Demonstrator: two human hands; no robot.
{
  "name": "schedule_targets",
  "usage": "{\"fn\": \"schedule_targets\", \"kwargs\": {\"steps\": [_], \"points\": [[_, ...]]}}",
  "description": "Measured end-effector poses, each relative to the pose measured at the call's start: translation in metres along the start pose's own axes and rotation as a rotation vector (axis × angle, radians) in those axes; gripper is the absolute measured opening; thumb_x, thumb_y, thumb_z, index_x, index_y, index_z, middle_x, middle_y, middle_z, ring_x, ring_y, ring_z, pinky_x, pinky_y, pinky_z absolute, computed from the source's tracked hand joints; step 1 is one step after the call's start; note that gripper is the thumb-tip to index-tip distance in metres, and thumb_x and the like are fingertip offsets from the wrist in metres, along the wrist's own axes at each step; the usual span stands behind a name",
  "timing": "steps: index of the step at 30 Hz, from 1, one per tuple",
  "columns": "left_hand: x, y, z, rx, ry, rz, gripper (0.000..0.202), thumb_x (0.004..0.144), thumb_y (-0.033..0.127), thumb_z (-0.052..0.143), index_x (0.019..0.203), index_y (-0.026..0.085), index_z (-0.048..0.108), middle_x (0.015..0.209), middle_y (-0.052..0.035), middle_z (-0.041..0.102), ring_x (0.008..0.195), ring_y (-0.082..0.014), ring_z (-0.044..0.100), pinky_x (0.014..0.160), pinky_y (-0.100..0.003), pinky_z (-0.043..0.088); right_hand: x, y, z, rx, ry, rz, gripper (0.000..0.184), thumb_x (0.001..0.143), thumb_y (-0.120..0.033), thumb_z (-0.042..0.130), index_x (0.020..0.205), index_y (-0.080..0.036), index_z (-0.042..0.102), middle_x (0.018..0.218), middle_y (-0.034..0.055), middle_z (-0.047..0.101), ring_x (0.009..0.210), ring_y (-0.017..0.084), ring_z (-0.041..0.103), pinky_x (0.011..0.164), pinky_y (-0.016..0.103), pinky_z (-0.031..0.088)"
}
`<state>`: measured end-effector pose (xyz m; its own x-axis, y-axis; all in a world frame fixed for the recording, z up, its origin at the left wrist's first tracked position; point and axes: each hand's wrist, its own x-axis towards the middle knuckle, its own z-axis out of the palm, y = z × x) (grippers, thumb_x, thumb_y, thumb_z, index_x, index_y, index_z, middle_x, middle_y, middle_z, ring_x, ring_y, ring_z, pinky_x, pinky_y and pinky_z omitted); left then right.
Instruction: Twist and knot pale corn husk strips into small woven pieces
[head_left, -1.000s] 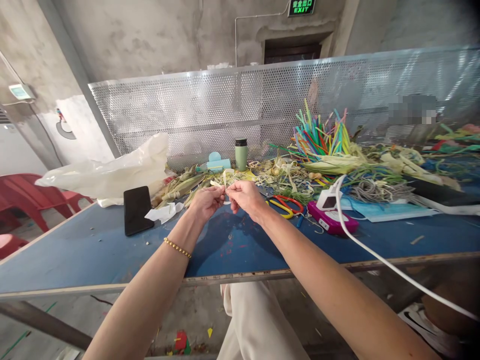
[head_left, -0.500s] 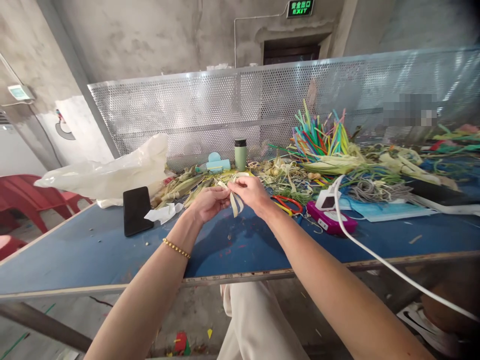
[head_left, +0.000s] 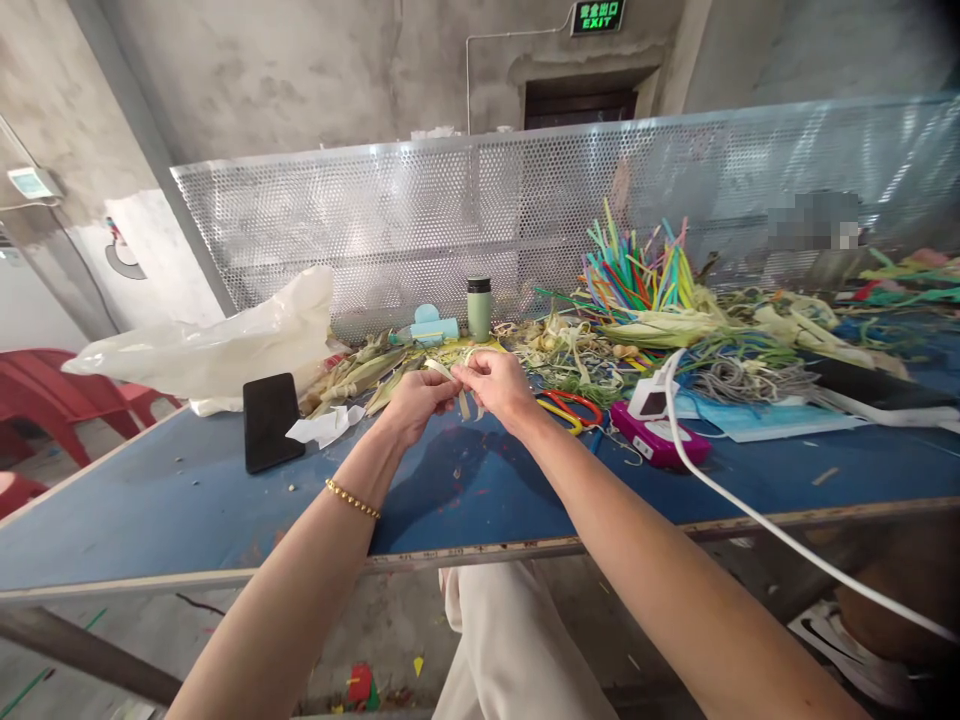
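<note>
Pale dried husk strip point(head_left: 464, 403), narrow and cream-coloured, is held just above the blue-topped work table point(head_left: 150, 500), towards its far middle. Both hands together: left hand point(head_left: 415, 400) and right hand point(head_left: 497, 385) meet at the fingertips, each pinched on the strip, whose loose end hangs below. Gold bead bracelet point(head_left: 352, 497) on the left wrist.

Just behind the hands: heap of greenish corn husks point(head_left: 360, 372), green cylindrical tumbler point(head_left: 479, 308).

To the left: black smartphone point(head_left: 268, 420) lying flat, crumpled white paper scrap point(head_left: 326, 425) beside it, white plastic bag point(head_left: 217, 345).

Near the right wrist: red and yellow handled scissors point(head_left: 574, 405), magenta box point(head_left: 660, 445), white cable point(head_left: 787, 540) trailing off the table edge. Bundle of coloured strips point(head_left: 637, 270) stands against the perforated metal screen point(head_left: 375, 220).
</note>
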<state>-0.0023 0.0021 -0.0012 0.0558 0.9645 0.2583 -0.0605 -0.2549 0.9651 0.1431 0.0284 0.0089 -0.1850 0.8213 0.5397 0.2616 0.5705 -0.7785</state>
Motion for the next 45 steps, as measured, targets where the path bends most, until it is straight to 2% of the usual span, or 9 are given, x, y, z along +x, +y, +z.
{"fn": "schedule_targets", "kwargs": {"steps": [6,9,13,18,29,34,38,41,45], "points": [[0.000,0.001,0.005,0.031,0.049,0.055,0.028,0.059,0.030,0.087,0.057,0.013,0.065,0.052,-0.0037,0.061,0.049,-0.0100,0.048,0.051,-0.026,0.033,0.001,0.001,0.003,0.118,0.048,0.069,0.025,0.080,-0.036,0.067,0.064,-0.017,0.064,0.055,-0.0010,0.057,0.051,0.012,0.049,0.049,0.024,0.036],[-0.001,0.003,0.007,0.089,0.084,0.070,0.032,0.059,0.036,0.087,0.056,0.013,0.066,0.048,-0.0028,0.059,0.046,-0.0094,0.046,0.050,-0.025,0.032,0.000,-0.001,0.002,0.066,0.049,0.030,0.028,0.082,-0.038,0.066,0.063,-0.016,0.066,0.056,0.0000,0.060,0.053,0.013,0.052,0.051,0.024,0.036],[-0.003,0.005,0.008,0.161,0.034,0.097,0.036,0.066,0.045,0.082,0.061,0.012,0.069,0.049,-0.0025,0.060,0.046,-0.0087,0.044,0.051,-0.024,0.032,0.000,-0.004,0.002,-0.138,0.114,-0.067,0.035,0.084,-0.033,0.063,0.054,-0.017,0.059,0.052,-0.0009,0.058,0.052,0.011,0.048,0.055,0.024,0.034],[-0.004,0.007,0.009,0.180,-0.053,0.103,0.040,0.068,0.049,0.079,0.058,0.013,0.066,0.048,-0.0015,0.058,0.047,-0.0085,0.044,0.051,-0.024,0.032,0.000,-0.008,0.002,-0.336,0.170,-0.068,0.037,0.083,-0.028,0.064,0.049,-0.018,0.051,0.049,-0.0014,0.052,0.051,0.011,0.042,0.056,0.026,0.029],[-0.004,0.004,0.008,0.055,-0.173,0.048,0.036,0.066,0.044,0.080,0.058,0.013,0.065,0.055,-0.0012,0.058,0.050,-0.0088,0.045,0.052,-0.026,0.033,0.001,-0.005,0.002,-0.428,0.178,-0.077,0.032,0.079,-0.021,0.064,0.051,-0.019,0.049,0.055,0.0002,0.054,0.057,0.013,0.045,0.058,0.027,0.029],[-0.003,0.001,0.008,0.041,-0.175,0.051,0.036,0.066,0.044,0.081,0.059,0.011,0.066,0.057,-0.0026,0.059,0.051,-0.0083,0.043,0.052,-0.025,0.032,0.003,-0.001,0.003,-0.405,0.185,-0.067,0.032,0.080,-0.021,0.064,0.051,-0.019,0.050,0.054,-0.0003,0.054,0.057,0.013,0.044,0.058,0.027,0.029],[-0.002,-0.001,0.007,-0.052,-0.159,0.011,0.036,0.065,0.043,0.083,0.063,0.010,0.067,0.061,-0.0048,0.062,0.051,-0.0087,0.047,0.052,-0.025,0.035,0.003,0.005,0.001,-0.251,0.098,-0.083,0.037,0.085,-0.030,0.061,0.052,-0.019,0.049,0.051,-0.0021,0.047,0.053,0.012,0.041,0.054,0.027,0.029],[-0.002,0.000,0.004,-0.108,-0.138,-0.045,0.032,0.063,0.035,0.085,0.064,0.010,0.066,0.064,-0.0063,0.065,0.053,-0.0087,0.050,0.053,-0.025,0.037,0.004,0.009,-0.001,-0.097,0.014,-0.101,0.034,0.084,-0.034,0.062,0.055,-0.018,0.052,0.054,-0.0024,0.048,0.055,0.012,0.043,0.055,0.026,0.032],[-0.002,0.003,0.000,-0.093,-0.160,-0.051,0.025,0.063,0.027,0.084,0.066,0.010,0.066,0.067,-0.0067,0.066,0.054,-0.0089,0.052,0.053,-0.024,0.037,0.005,0.010,-0.003,-0.027,0.021,-0.110,0.029,0.079,-0.030,0.065,0.056,-0.018,0.053,0.055,-0.0025,0.050,0.056,0.012,0.045,0.055,0.026,0.034]]}}
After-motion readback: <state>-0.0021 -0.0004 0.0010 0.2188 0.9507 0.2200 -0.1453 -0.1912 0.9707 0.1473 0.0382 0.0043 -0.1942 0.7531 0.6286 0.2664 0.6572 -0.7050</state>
